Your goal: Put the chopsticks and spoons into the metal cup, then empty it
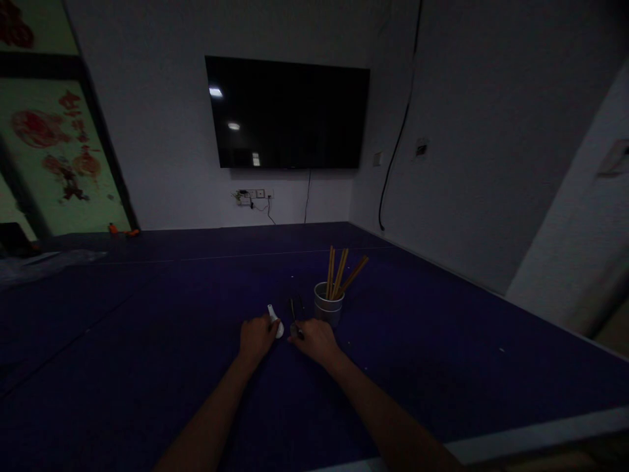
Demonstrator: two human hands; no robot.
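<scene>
My left hand (pixel 257 337) is closed around a small white spoon (pixel 274 318), whose handle sticks up past my fingers. My right hand (pixel 317 341) is closed on a dark utensil (pixel 293 313), thin and hard to make out in the dim light. Both hands rest low over a dark blue table (pixel 147 341), side by side and almost touching. Just behind my right hand stands a grey cup (pixel 328 307) holding several wooden chopsticks (pixel 340 270) that lean to the right.
A black TV (pixel 289 113) hangs on the white wall ahead, with a socket strip (pixel 250 195) below it. A black cable (pixel 400 131) runs down the right wall. The table's white edge (pixel 540 436) shows at the lower right.
</scene>
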